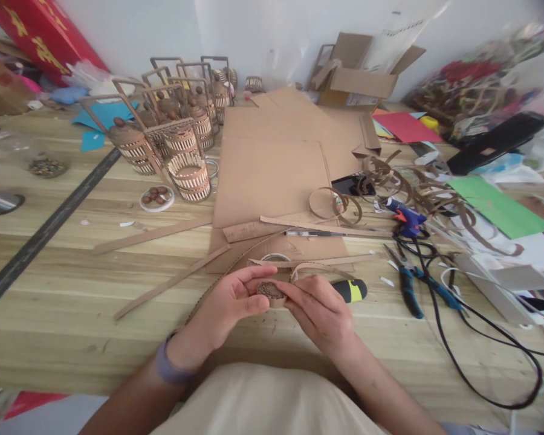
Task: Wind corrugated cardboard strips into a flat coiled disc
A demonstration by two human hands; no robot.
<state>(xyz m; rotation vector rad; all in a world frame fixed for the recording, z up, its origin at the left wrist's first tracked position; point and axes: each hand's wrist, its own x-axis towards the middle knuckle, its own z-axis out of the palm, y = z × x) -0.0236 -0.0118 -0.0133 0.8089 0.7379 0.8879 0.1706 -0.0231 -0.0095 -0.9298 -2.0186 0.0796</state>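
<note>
The fingers (254,277) of the left hand (229,302) curl narrowly around one small cardboard disc (271,291), thumb underneath and fingertips on top. The right hand (320,311) pinches the same disc from the other side with its thumb and forefinger, so both hands hold it between them. The disc sits just above the near edge of the wooden table (63,314), in front of the person's chest. One grey wristband (167,365) circles the left wrist. Just beyond the right hand lies one knife (351,291) with a black and yellow handle. Further right are one pair of blue-handled pliers (408,284) and one blue glue gun (408,220), whose black cable (480,368) loops toward the table edge. A large flat cardboard sheet (272,163) fills the middle of the table, with one cardboard ring (333,204) standing on its right side. Two long cardboard strips (152,235) lie on the bare wood to its left. At the back left is a cluster of at least six slatted cardboard lanterns (193,178) with handles; the exact count is unclear because they overlap. One small dish (157,197) of brown beads lies beside them. Behind are one open cardboard box (353,78), one red paper sheet (405,127) and one green paper sheet (496,205).
</note>
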